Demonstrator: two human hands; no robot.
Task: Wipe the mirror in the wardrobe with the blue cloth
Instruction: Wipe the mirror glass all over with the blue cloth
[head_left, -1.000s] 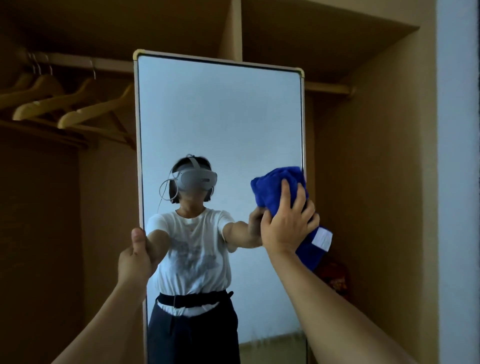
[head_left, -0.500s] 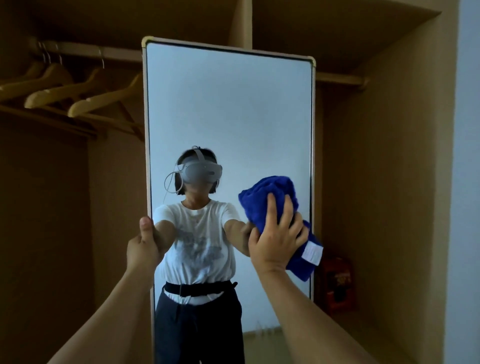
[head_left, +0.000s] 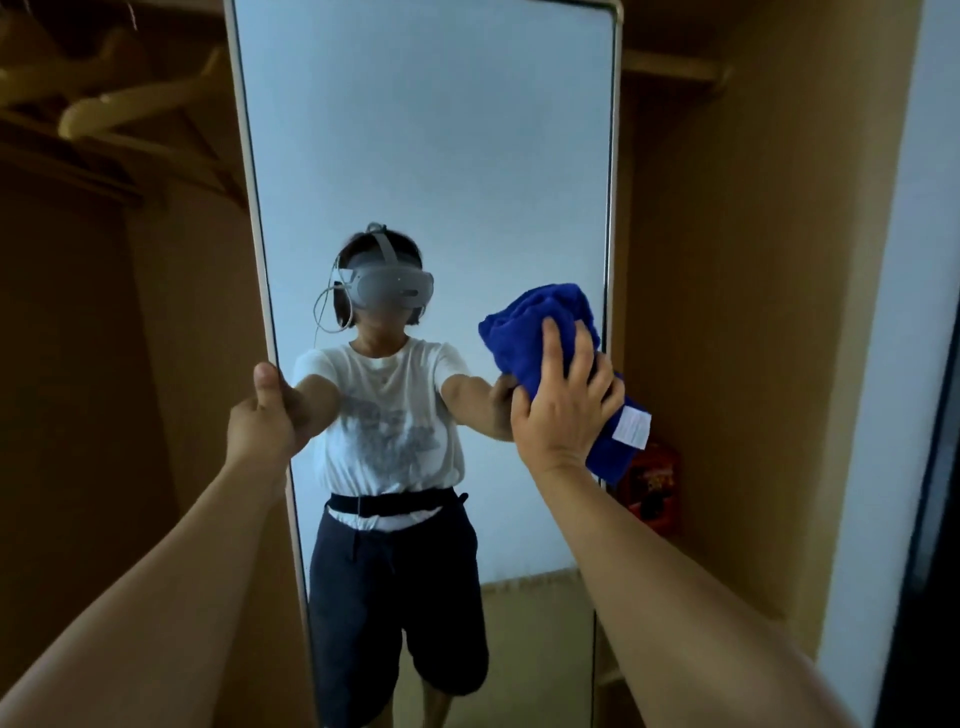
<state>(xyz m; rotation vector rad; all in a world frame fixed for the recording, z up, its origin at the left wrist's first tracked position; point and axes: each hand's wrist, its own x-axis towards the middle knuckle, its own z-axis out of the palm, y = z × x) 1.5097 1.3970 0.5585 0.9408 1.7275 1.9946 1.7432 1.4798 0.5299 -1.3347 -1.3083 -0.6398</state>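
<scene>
Pressing forward with fingers spread and lightly curled over the bundle, the right hand (head_left: 563, 402) holds the blue cloth (head_left: 540, 332) flat against the glass. The cloth lies directly ahead of the palm, between it and the mirror (head_left: 426, 156), bunched into a thick roll whose long axis runs diagonally from upper left to lower right, its white label (head_left: 632, 427) hanging past the mirror's right edge. That contact sits low on the right side, about halfway up the glass. The left hand (head_left: 262, 415) grips the mirror's left frame edge at much the same height, thumb on the front, steadying it. The mirror stands upright in the wardrobe (head_left: 727, 260), its long axis vertical, its face turned toward the person. The right hand is the working one, and by my judgement the open, unwiped run of glass lies mainly upward and leftward from the cloth, so the next stroke likely travels that way. Wooden hangers (head_left: 135, 104) hang at upper left.
</scene>
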